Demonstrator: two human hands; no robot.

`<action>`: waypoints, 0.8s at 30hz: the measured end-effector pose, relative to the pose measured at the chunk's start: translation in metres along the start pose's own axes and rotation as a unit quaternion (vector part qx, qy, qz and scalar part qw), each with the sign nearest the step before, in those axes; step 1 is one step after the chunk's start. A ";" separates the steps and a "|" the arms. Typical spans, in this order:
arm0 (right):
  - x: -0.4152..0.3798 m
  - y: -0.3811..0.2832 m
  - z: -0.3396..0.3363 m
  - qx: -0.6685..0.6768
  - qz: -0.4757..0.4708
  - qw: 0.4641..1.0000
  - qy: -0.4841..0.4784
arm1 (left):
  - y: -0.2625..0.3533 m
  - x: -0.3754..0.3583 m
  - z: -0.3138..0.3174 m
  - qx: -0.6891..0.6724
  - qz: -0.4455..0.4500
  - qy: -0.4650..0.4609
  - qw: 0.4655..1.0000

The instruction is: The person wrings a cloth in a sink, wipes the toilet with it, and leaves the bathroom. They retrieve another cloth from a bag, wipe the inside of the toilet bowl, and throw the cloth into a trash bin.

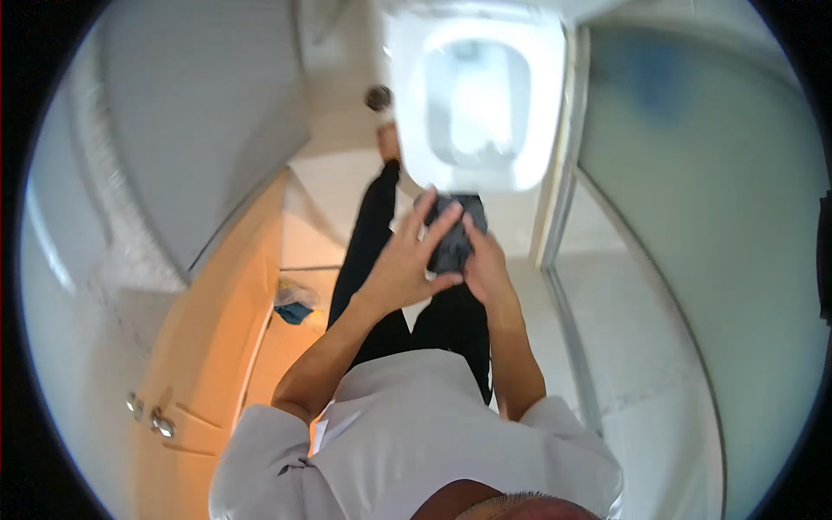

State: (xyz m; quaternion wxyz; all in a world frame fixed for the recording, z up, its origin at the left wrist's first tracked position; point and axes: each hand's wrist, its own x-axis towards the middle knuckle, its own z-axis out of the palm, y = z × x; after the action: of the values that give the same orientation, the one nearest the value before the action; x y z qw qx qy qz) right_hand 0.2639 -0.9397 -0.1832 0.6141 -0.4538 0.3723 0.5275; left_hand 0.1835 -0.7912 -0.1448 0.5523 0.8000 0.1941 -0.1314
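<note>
A dark grey folded cloth [452,247] is between my two hands, just below the front rim of the white toilet [498,180]. My left hand [409,258] lies over the cloth's left side with its fingers spread and the thumb near the lower edge. My right hand [487,267] grips the cloth's right side, its fingers partly hidden. The toilet's seat is bare and its bowl is open to view. My black trousers and white shirt show below the hands.
A wooden door [208,347] with metal handles [161,423] stands at the left, below a grey cabinet [199,104]. A plastic bag with something blue [295,312] lies on the floor. A frosted glass panel [693,199] curves along the right. A round drain [378,98] is beside the toilet.
</note>
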 end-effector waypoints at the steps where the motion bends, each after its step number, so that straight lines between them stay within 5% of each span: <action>1: -0.017 -0.002 0.016 -0.042 0.039 0.997 -0.055 | 0.006 -0.007 -0.014 -0.003 0.000 -0.014 1.000; 4: -0.048 -0.004 0.051 -0.221 0.005 0.970 -0.105 | 0.017 -0.033 -0.067 -0.072 -0.008 -0.010 0.997; 7: -0.077 -0.020 0.082 -0.414 -0.125 0.902 0.007 | 0.025 -0.052 -0.119 -0.067 0.016 0.136 0.988; 12: -0.098 -0.038 0.115 -0.480 -0.257 0.836 0.064 | 0.012 -0.085 -0.190 -0.094 -0.010 0.320 0.943; 14: -0.103 -0.047 0.131 -0.516 -0.296 0.803 -0.023 | 0.005 -0.094 -0.207 -0.151 -0.032 0.359 0.920; 17: -0.129 -0.061 0.191 -0.557 -0.349 0.751 -0.067 | 0.008 -0.101 -0.228 -0.346 -0.091 0.355 0.864; 22: -0.154 -0.060 0.290 -0.586 -0.382 0.693 -0.176 | 0.059 -0.120 -0.266 -0.558 -0.036 0.312 0.768; 24: -0.162 -0.049 0.322 -0.537 -0.381 0.718 -0.227 | 0.068 -0.123 -0.274 -0.498 0.019 0.270 0.824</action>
State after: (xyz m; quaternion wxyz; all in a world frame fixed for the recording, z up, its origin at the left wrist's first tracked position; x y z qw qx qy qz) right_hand 0.2782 -0.6854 0.0766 0.4829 -0.6773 -0.3280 0.4478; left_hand 0.1036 -0.5765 0.0613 0.8037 0.4228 0.3591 0.2154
